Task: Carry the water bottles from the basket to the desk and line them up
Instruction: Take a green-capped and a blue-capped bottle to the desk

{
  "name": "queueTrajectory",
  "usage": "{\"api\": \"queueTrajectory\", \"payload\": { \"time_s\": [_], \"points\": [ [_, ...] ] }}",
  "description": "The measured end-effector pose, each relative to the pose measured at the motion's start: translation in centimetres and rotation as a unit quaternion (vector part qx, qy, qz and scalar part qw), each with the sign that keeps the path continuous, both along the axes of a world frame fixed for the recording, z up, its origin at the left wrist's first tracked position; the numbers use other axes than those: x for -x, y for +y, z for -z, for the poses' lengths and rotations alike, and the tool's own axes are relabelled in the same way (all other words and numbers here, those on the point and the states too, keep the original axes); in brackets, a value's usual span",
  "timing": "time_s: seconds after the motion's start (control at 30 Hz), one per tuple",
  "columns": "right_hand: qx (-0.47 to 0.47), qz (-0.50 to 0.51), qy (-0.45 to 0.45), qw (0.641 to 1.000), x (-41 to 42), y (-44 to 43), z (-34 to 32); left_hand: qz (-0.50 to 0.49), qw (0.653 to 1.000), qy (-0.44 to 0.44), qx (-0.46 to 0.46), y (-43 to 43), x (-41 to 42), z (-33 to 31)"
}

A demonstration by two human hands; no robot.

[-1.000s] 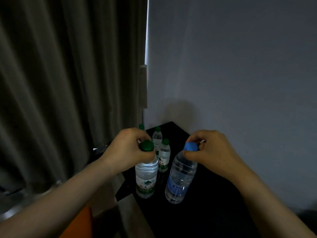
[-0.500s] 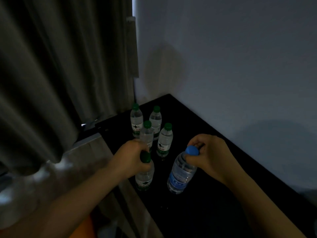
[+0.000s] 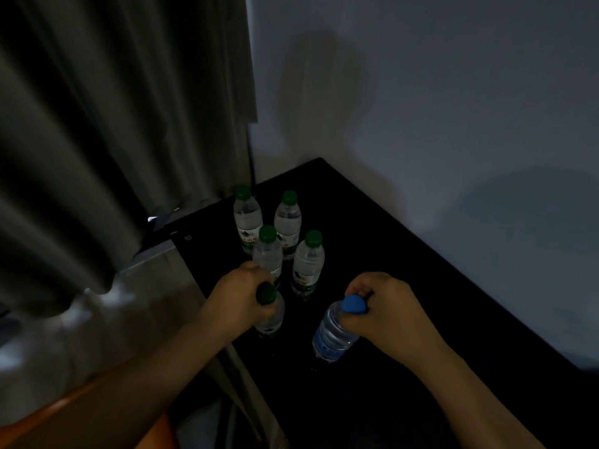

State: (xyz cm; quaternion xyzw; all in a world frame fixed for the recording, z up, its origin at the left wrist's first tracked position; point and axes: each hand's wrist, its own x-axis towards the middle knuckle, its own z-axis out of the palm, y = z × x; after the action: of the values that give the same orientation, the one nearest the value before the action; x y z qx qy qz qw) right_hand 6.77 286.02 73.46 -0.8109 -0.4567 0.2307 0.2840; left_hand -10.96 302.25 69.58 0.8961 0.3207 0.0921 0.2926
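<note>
Our left hand (image 3: 238,298) curls round the neck of the upright green-cap bottle (image 3: 269,316), our right hand (image 3: 387,311) round the tilted blue-cap bottle (image 3: 330,335), both low over the desk (image 3: 389,254), just nearer than the four standing bottles (image 3: 308,264).

Obstacle: bunch of four bottles (image 3: 308,260), upright at the far left of the dark surface (image 3: 405,270), with only narrow gaps between them. Left hand (image 3: 240,296) grips a green-capped bottle (image 3: 270,319) just in front of that bunch, near the surface's left edge. Right hand (image 3: 385,309) grips a blue-capped bottle (image 3: 334,335), tilted and apart from the other one. A bare strip runs between the two. Open surface lies right of the bunch up to the wall (image 3: 453,140). Curtain (image 3: 113,140) bounds the left side.
</note>
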Motion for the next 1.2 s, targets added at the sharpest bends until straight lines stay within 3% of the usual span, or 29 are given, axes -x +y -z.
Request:
{"api": "queueTrajectory", "payload": {
  "time_s": [0.93, 1.2],
  "points": [
    [0.037, -0.044, -0.042, 0.997, 0.0, 7.5, 3.9, -0.047, 0.998, -0.020, 0.020, 1.7, -0.4, 1.3],
    [0.058, -0.064, -0.117, 0.989, 1.2, 6.5, 2.6, -0.042, 0.999, 0.002, 0.017, 1.7, -0.5, 1.3]
  ]
}}
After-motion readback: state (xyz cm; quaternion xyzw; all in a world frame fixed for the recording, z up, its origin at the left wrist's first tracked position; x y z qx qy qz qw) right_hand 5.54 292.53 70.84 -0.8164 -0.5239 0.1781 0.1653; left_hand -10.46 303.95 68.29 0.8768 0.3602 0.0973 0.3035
